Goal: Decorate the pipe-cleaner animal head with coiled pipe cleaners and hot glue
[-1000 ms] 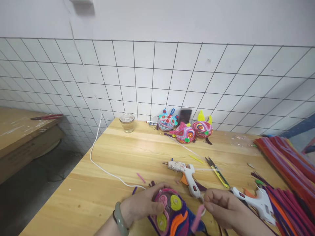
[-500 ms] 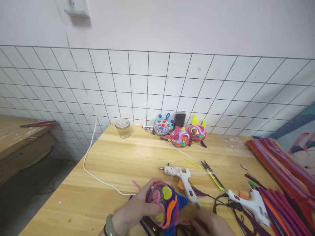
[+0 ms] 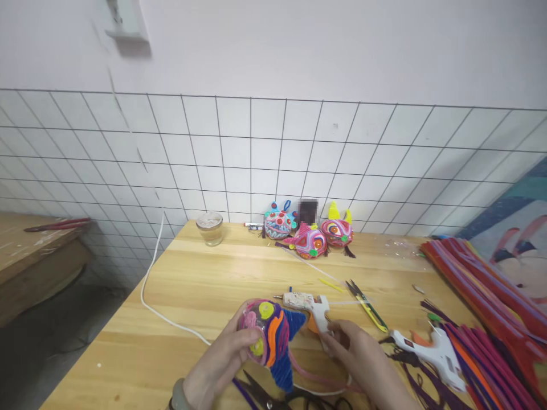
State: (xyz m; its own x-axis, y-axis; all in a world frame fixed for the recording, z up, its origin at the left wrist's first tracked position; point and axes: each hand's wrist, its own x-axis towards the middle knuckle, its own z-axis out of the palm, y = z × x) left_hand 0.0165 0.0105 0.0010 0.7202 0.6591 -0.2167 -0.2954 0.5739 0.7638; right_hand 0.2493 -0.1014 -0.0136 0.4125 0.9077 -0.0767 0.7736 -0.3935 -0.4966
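My left hand [image 3: 228,350] is closed around a fish-shaped ornament [image 3: 273,336], its thumb pressed on the front. Coiled yellow and pink fuzzy strips make its face, orange and purple bands cross the body, and blue fins point right and down. My right hand [image 3: 356,353] has its fingers closed at the handle of a white hot glue gun [image 3: 316,310], which lies with its nozzle to the left. A pink fuzzy strip [image 3: 307,373] runs from below the ornament toward my right wrist; its far end is hidden. Black scissors [image 3: 258,393] lie below the ornament.
A second glue gun [image 3: 436,353], yellow-handled snips [image 3: 367,307] and bundles of fuzzy strips [image 3: 482,290] lie to the right. Finished ornaments [image 3: 310,242] and a glass cup [image 3: 210,229] stand along the wall. A white cord [image 3: 171,324] crosses the table's left side.
My right hand has moved up from the pink strip to the glue gun's handle. The ornament has shifted left and slightly up in my left hand, uncovering the scissors.
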